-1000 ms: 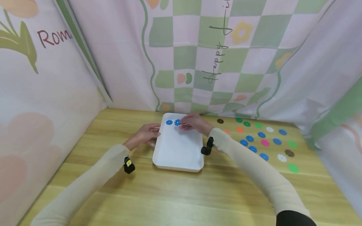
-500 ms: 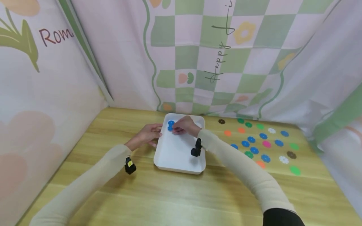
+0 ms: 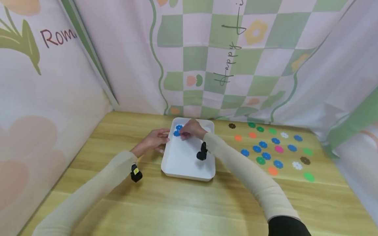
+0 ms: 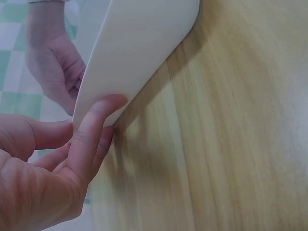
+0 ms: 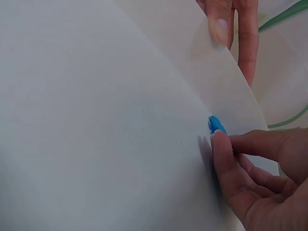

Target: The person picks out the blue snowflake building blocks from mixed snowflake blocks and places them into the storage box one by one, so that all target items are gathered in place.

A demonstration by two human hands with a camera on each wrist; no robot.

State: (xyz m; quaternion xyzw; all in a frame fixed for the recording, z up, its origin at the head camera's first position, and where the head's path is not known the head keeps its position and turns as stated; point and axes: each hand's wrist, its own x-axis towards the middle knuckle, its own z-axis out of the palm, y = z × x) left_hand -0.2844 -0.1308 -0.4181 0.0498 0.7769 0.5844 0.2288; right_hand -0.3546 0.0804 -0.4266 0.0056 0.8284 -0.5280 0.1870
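The white tray lies on the wooden table. My left hand holds its left side, thumb at the rim and fingers against the outer wall. Over the tray's far left corner, my right hand pinches a blue flower-shaped piece between thumb and index finger, close to the tray's inner wall. In the head view one blue flower piece lies in that corner, and a second blue flower shows just in front of it at my right fingertips.
Several loose flower pieces and discs lie right of the tray, among them blue flowers, a pink piece, a brown flower, a white flower and an orange disc. A checked curtain hangs behind the table.
My right hand has moved left across the tray. A blue flower that showed to the right of the corner one now shows in front of it. My left hand has stayed at the tray's side.
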